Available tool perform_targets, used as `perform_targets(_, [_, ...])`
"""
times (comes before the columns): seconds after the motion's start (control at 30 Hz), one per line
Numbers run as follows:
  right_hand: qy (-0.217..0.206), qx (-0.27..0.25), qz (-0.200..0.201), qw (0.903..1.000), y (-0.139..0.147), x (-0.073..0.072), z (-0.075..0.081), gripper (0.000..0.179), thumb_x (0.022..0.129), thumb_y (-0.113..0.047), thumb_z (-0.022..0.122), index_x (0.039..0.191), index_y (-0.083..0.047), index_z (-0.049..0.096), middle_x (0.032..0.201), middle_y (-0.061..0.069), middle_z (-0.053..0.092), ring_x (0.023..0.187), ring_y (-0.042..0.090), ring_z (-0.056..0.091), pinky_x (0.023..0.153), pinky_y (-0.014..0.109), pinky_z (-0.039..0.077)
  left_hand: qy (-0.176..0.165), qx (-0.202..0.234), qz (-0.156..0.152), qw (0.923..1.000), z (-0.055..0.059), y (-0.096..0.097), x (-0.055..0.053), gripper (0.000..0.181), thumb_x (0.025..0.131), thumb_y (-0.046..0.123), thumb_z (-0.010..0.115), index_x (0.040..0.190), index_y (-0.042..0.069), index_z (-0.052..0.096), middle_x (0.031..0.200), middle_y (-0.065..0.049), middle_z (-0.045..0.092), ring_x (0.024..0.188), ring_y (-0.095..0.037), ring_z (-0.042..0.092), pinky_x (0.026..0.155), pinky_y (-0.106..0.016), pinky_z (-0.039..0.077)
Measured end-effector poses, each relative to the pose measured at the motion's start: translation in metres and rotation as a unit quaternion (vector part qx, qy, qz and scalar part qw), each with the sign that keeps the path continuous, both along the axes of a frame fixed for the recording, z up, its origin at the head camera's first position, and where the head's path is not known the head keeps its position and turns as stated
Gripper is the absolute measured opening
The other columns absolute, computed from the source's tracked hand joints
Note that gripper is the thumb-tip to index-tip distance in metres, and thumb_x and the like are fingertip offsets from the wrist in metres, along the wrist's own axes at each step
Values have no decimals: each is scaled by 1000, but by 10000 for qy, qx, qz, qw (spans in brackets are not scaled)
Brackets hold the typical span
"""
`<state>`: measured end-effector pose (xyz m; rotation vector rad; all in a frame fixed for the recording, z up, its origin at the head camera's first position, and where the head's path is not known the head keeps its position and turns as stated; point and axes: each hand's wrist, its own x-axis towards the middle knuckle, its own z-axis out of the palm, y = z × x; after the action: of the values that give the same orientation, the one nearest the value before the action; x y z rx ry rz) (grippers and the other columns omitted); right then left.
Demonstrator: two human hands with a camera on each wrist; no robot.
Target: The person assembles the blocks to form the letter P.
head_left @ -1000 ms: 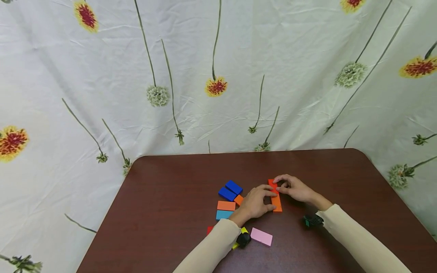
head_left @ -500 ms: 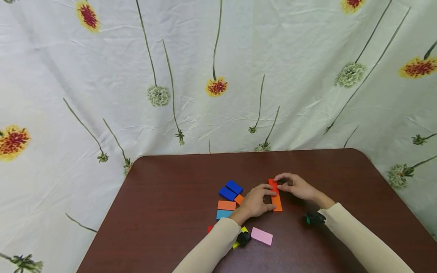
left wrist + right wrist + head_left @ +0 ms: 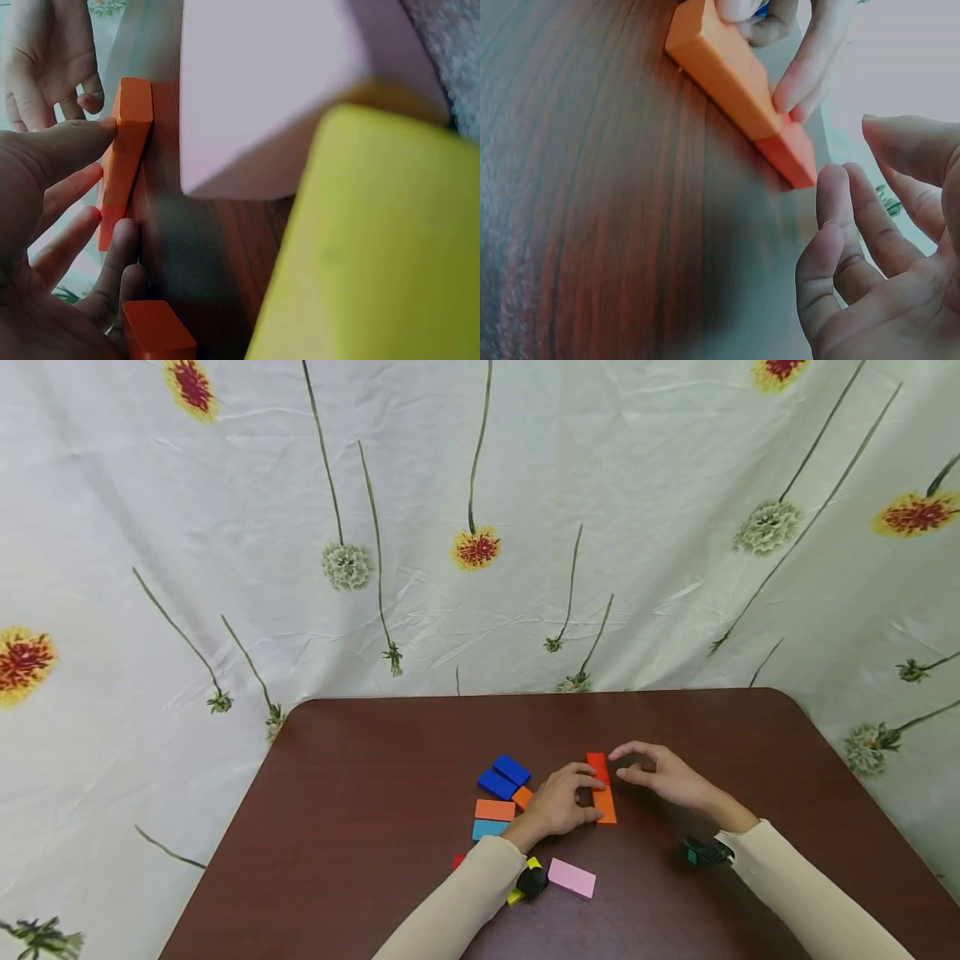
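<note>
In the head view an orange block (image 3: 604, 807) and a red block (image 3: 597, 766) lie end to end in one line on the table. My left hand (image 3: 561, 802) rests on them from the left, thumb on the orange block, other fingers fairly straight over the blocks near where they meet. To their right my right hand (image 3: 670, 774) hovers apart, fingers loosely bent, holding nothing. The right wrist view shows a gap between its fingers (image 3: 832, 199) and the end of the red block (image 3: 791, 150). In the left wrist view the left thumb (image 3: 82, 142) touches the orange block (image 3: 133, 112).
Left of the pair lie two blue blocks (image 3: 504, 777), a smaller-looking orange block (image 3: 522, 797), another orange block (image 3: 495, 810) and a light blue block (image 3: 491, 829). A pink block (image 3: 572, 878) sits nearer. Yellow (image 3: 514, 897) and red (image 3: 458, 861) pieces show partly behind the left sleeve.
My right hand has drawn back to the right, away from the red block, its fingers now apart from it. The left hand stays on the blocks.
</note>
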<state>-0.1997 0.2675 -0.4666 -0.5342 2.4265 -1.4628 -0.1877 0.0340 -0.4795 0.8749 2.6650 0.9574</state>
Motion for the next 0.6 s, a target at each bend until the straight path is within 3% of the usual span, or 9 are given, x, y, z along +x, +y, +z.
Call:
perform_targets(0.4, [536,69,0,9985,-12,-12,-19,29,96,-10,65,121,6,61,131,30,52,85,22,68,74,23,52,26,-13,-23,10000,2,-2,1,36,87,25,78,121,15,73,139,-2,57,95,-13,66,81,-19,50])
perform_targets(0.6, [273,281,62,9992,-17,-18,-18,30,96,-6,65,124,4,60,133,29,51,79,18,62,69,24,49,-36,-23,9,10000,2,-1,2,36,87,26,78,122,17,73,138,-1,57,97,-13,66,83,-21,50])
